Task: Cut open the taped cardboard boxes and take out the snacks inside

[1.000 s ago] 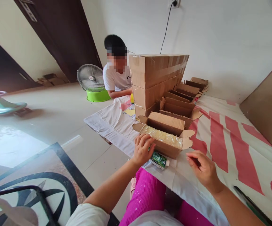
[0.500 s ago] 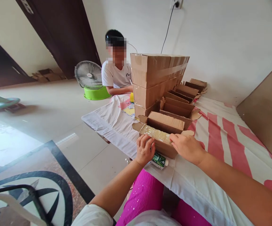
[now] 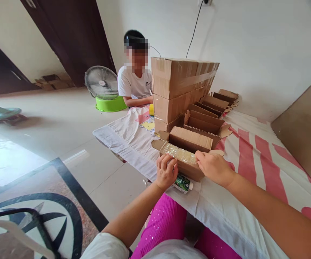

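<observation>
Now both hands rest on the open cardboard box at the near edge of the striped sheet. The right hand, well clear of it a second ago, lies flat on the plastic-wrapped contents; the left hand, position unchanged, presses curled fingers on the box's near left end. A green tube lies just below.

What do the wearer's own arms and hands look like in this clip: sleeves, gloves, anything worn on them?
Both forearms are bare, with no gloves, watch or bracelet visible. The left hand and right hand show no rings that I can make out. A short white sleeve covers the left upper arm. The right arm's sleeve is out of frame.
</observation>
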The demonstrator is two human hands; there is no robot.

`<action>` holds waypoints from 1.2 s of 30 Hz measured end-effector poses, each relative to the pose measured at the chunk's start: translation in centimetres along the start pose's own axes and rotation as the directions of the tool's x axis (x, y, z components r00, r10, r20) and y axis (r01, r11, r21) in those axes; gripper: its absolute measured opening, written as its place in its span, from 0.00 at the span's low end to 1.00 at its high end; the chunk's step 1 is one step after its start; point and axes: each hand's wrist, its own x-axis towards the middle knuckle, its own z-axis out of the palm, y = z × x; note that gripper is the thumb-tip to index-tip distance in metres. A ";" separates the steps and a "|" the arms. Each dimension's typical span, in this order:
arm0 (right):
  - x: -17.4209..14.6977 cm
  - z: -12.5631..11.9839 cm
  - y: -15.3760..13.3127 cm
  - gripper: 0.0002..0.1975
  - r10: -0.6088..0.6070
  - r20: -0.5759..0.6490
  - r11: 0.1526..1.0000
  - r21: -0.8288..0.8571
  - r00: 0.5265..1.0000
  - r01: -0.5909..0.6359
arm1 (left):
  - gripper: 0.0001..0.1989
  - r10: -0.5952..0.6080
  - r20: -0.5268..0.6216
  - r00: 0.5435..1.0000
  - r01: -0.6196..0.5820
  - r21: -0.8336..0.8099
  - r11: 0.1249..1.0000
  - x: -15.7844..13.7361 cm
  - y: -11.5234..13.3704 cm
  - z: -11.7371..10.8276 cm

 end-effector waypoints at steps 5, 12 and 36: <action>0.1 -0.8 -0.4 0.08 -0.030 0.039 0.999 -0.009 0.999 0.031 | 0.16 0.005 -0.002 1.000 -0.005 0.010 1.000 -0.1 0.0 0.1; 0.6 -0.6 -0.9 0.13 -0.115 0.082 0.988 -0.093 0.990 0.123 | 0.16 -0.007 0.008 1.000 0.007 0.004 1.000 -0.2 0.0 0.1; 0.7 1.0 2.6 0.09 -0.090 -0.079 0.986 0.132 0.993 0.099 | 0.17 0.005 0.013 1.000 -0.005 0.018 1.000 -0.4 -0.2 0.3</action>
